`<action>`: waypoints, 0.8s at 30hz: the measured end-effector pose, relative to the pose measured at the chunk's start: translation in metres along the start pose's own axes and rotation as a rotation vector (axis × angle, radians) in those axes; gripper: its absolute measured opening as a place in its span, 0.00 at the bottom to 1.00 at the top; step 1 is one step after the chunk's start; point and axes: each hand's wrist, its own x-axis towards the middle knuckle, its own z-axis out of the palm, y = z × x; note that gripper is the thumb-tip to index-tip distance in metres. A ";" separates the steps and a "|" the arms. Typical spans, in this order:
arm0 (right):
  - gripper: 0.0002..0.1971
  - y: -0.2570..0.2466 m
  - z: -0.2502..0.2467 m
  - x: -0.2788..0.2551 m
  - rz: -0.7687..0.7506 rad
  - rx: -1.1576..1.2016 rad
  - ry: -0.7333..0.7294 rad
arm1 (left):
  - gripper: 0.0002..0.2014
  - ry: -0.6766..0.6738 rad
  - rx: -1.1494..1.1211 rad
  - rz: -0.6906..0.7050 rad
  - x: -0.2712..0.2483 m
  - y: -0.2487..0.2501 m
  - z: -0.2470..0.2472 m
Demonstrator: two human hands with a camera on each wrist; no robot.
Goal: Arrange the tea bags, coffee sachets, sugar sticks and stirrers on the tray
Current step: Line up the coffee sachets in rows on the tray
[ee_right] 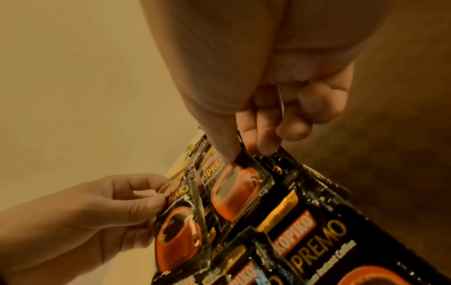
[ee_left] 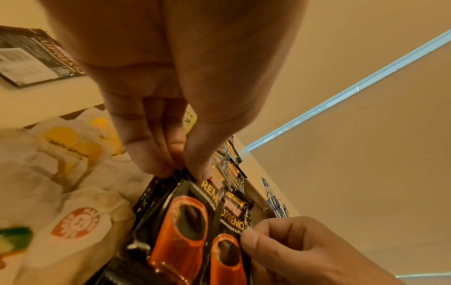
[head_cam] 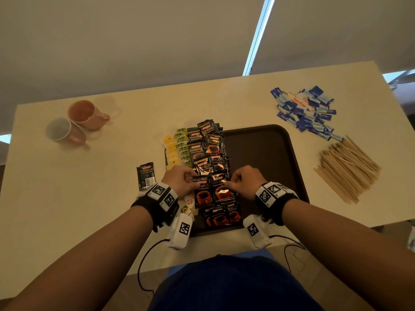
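A dark brown tray (head_cam: 269, 153) carries a column of black coffee sachets (head_cam: 206, 144) along its left part, with yellow and green tea bags (head_cam: 177, 149) at its left edge. My left hand (head_cam: 190, 176) pinches the top of one coffee sachet (head_cam: 202, 191) near the tray's front. My right hand (head_cam: 229, 182) pinches the sachet beside it (head_cam: 221, 190). The left wrist view shows thumb and fingers (ee_left: 185, 169) closed on the sachet's top edge (ee_left: 185, 221). In the right wrist view the fingers (ee_right: 241, 154) grip the other sachet (ee_right: 236, 190). Blue sugar sticks (head_cam: 307, 113) and wooden stirrers (head_cam: 348, 167) lie on the table.
One loose coffee sachet (head_cam: 146, 176) lies on the table left of the tray. Two pink mugs (head_cam: 87, 114) stand at the back left. The tray's right half (head_cam: 269, 176) is bare. More sachets (head_cam: 222, 217) lie near the tray's front edge.
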 end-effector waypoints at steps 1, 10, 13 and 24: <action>0.13 0.002 0.001 0.000 -0.002 0.018 -0.001 | 0.11 0.015 -0.013 -0.011 0.000 0.001 0.001; 0.11 0.010 -0.002 0.000 -0.033 0.037 0.057 | 0.18 0.084 -0.076 -0.029 -0.003 0.006 0.003; 0.12 0.010 -0.004 0.001 -0.030 0.029 0.066 | 0.18 0.096 -0.077 -0.032 -0.004 0.004 0.002; 0.24 0.016 -0.014 0.005 0.024 0.036 0.089 | 0.03 0.387 -0.160 -0.287 0.002 -0.052 -0.069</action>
